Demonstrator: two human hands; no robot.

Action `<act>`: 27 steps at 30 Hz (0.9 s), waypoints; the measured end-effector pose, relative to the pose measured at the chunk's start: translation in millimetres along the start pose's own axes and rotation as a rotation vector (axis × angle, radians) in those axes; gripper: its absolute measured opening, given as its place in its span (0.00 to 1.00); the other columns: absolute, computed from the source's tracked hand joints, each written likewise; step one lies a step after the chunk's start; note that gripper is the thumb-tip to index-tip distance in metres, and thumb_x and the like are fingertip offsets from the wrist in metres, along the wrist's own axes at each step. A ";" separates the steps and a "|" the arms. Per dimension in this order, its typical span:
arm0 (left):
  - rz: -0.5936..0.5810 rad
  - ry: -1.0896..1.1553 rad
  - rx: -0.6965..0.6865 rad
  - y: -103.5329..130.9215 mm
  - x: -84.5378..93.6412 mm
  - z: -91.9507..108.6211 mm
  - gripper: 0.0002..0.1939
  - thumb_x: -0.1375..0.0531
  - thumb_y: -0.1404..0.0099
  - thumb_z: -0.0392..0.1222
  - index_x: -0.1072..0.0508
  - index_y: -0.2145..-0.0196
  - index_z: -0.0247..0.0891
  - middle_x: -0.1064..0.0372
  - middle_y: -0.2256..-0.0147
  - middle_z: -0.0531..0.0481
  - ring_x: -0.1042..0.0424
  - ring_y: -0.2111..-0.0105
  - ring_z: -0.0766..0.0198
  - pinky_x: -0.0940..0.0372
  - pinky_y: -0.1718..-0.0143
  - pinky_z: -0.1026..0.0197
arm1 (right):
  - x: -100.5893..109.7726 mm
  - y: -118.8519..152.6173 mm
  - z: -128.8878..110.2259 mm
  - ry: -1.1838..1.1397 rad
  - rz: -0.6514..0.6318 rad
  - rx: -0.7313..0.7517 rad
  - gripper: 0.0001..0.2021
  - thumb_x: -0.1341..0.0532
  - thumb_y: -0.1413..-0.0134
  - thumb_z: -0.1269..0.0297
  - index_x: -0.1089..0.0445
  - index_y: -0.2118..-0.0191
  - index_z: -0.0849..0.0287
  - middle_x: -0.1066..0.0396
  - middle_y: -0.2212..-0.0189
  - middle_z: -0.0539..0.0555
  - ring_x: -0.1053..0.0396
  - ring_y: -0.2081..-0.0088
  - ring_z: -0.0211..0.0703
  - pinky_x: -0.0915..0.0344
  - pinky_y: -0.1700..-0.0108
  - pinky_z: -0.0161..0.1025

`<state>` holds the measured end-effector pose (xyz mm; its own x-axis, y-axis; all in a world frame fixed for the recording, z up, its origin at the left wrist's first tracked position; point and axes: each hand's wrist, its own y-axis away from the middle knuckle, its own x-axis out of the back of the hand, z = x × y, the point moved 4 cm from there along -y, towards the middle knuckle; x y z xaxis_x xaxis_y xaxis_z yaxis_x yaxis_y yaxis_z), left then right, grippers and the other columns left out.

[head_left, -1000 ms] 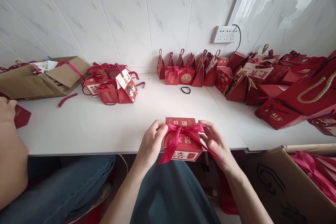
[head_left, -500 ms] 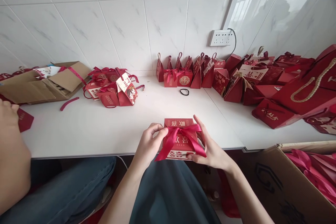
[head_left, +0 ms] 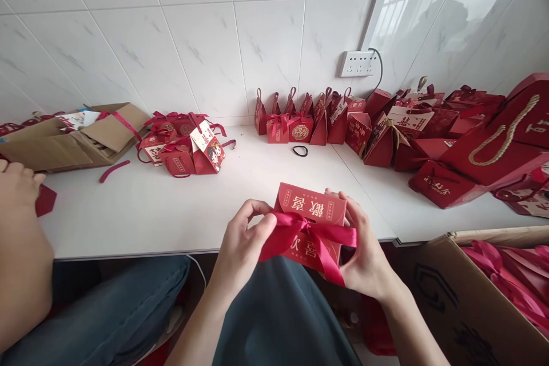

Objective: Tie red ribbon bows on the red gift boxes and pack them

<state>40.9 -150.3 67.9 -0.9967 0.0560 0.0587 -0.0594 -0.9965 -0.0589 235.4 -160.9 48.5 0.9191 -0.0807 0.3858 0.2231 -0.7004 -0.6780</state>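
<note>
A red gift box [head_left: 319,206] with gold lettering is held tilted over the table's front edge, its printed top turned towards me. Around it runs a crimson ribbon [head_left: 317,234] tied in a bow. My left hand [head_left: 246,240] pinches the bow's left loop between thumb and fingers, at the box's left side. Wrapped about the right side of the box is my right hand [head_left: 364,251], its thumb low near a ribbon tail and its fingers behind the far edge, partly hidden.
Red gift boxes [head_left: 189,151] cluster at the left, near an opened cardboard box [head_left: 98,140]. More boxes [head_left: 317,123] line the wall. A black hair tie [head_left: 300,151] lies mid-table. A carton [head_left: 454,291] of ribboned items stands right. At far left is another person's hand [head_left: 17,183].
The box has come closer, turned and tipped so that more of its top shows. My left hand still grips the ribbon; my right hand has shifted right with the box.
</note>
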 end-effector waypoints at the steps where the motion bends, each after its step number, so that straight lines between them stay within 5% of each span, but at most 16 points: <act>1: 0.024 -0.031 -0.029 2.5 -1.1 5.9 0.16 0.42 0.40 0.55 0.35 0.70 0.40 0.33 0.70 0.53 0.37 0.77 0.70 0.39 0.75 0.67 | 1.7 0.1 -2.2 -0.001 0.005 0.009 0.49 0.31 0.57 0.69 0.61 0.34 0.51 0.48 0.39 0.63 0.47 0.37 0.59 0.43 0.38 0.55; 6: 0.213 -0.227 -0.311 22.3 -5.2 31.9 0.09 0.44 0.36 0.46 0.35 0.71 0.40 0.34 0.66 0.51 0.32 0.69 0.67 0.34 0.71 0.67 | 8.7 5.1 -8.3 0.019 0.064 0.063 0.52 0.29 0.59 0.68 0.61 0.34 0.49 0.50 0.37 0.61 0.53 0.35 0.61 0.46 0.38 0.61; 9: 0.342 -0.456 -0.700 46.4 -14.7 49.6 0.03 0.43 0.36 0.38 0.34 0.69 0.41 0.37 0.66 0.49 0.31 0.60 0.62 0.31 0.60 0.60 | 9.7 8.0 -9.2 0.013 0.091 0.062 0.52 0.28 0.60 0.68 0.61 0.34 0.48 0.51 0.37 0.61 0.54 0.35 0.61 0.46 0.38 0.61; 13: 0.357 -0.813 -1.132 73.7 -40.2 62.1 0.05 0.36 0.42 0.34 0.30 0.68 0.40 0.37 0.70 0.51 0.32 0.65 0.64 0.32 0.51 0.52 | 8.9 8.9 -12.3 0.004 0.111 0.084 0.51 0.30 0.57 0.70 0.61 0.33 0.48 0.51 0.37 0.60 0.54 0.35 0.59 0.46 0.38 0.60; 18: 0.331 -0.824 -1.180 76.9 -52.4 63.4 0.06 0.35 0.44 0.34 0.30 0.71 0.38 0.35 0.72 0.53 0.31 0.69 0.68 0.31 0.52 0.56 | 10.3 9.4 -17.7 -0.016 0.147 0.082 0.49 0.30 0.55 0.70 0.60 0.33 0.47 0.51 0.37 0.59 0.55 0.34 0.57 0.44 0.38 0.59; 27: 0.334 -0.827 -1.180 79.6 -48.1 62.1 0.06 0.36 0.44 0.35 0.31 0.71 0.41 0.35 0.75 0.54 0.31 0.72 0.67 0.30 0.58 0.56 | 13.7 13.6 -20.4 -0.026 0.156 0.073 0.49 0.30 0.56 0.70 0.61 0.33 0.49 0.53 0.36 0.60 0.55 0.34 0.58 0.44 0.38 0.58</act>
<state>87.6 -236.2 122.3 -0.6834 -0.6146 0.3940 -0.2520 -0.3079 -0.9174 244.4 -186.0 57.3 0.9522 -0.1659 0.2566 0.0988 -0.6274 -0.7724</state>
